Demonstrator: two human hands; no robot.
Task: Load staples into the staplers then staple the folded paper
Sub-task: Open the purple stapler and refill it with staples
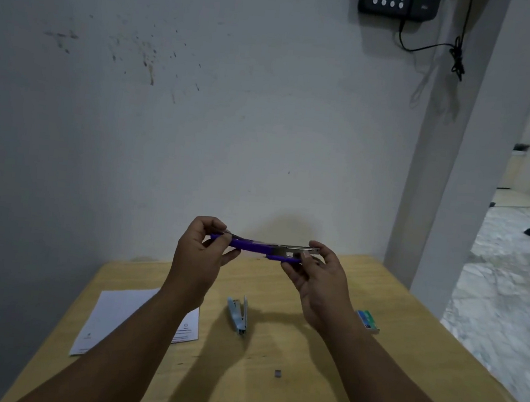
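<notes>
Both hands hold a purple stapler point(257, 246) up above the table, swung open flat so its metal staple channel shows on the right half. My left hand point(199, 253) pinches the purple left end. My right hand point(317, 278) grips the metal right end, thumb on the channel. A light blue stapler point(238, 314) lies on the wooden table point(303, 385) below. The folded white paper point(120, 320) lies at the left, partly under my left forearm. A small staple box point(367, 321) sits at the right. A short strip of staples point(278, 373) lies near the front.
The table stands against a white wall point(201, 112). A pillar point(454, 188) rises at the back right corner, with an open floor point(507, 308) beyond it. A black keypad device point(399, 0) with a dangling cable hangs high on the wall.
</notes>
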